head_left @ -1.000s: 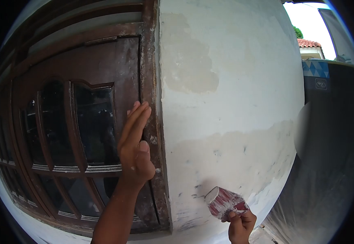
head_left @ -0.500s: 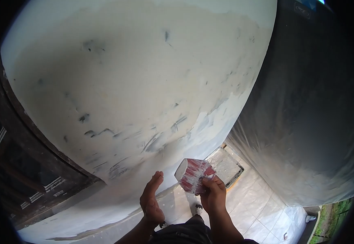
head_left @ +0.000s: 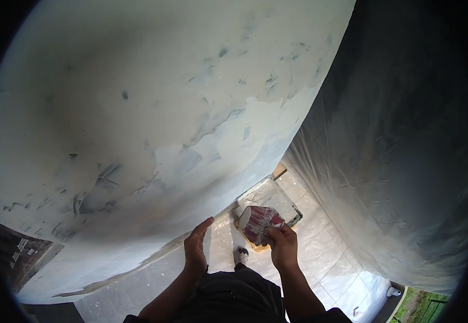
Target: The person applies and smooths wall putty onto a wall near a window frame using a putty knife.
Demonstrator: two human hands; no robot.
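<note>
A red piece smeared with white paste [head_left: 261, 224], with a pale round end facing left, is in my right hand [head_left: 283, 246]. The thumb and fingers of that hand pinch its lower right edge. To its left, my left hand [head_left: 195, 248] is raised near the wall, fingers stretched out, holding nothing. The wall [head_left: 180, 129] is pale, with dark scuffs and patches of white coating. Whether the left fingertips touch the wall, I cannot tell.
Behind the red piece, a paste-covered tray [head_left: 272, 194] lies on the tiled floor [head_left: 320, 253]. Plastic sheeting [head_left: 363, 210] hangs along the right. A dark framed panel [head_left: 18, 253] is at the lower left. My shoe [head_left: 242, 255] shows below the red piece.
The view has shifted along the wall, and the dark frame at left has mostly slid out of view. My right hand still holds the red piece, now more in front of the tray.
</note>
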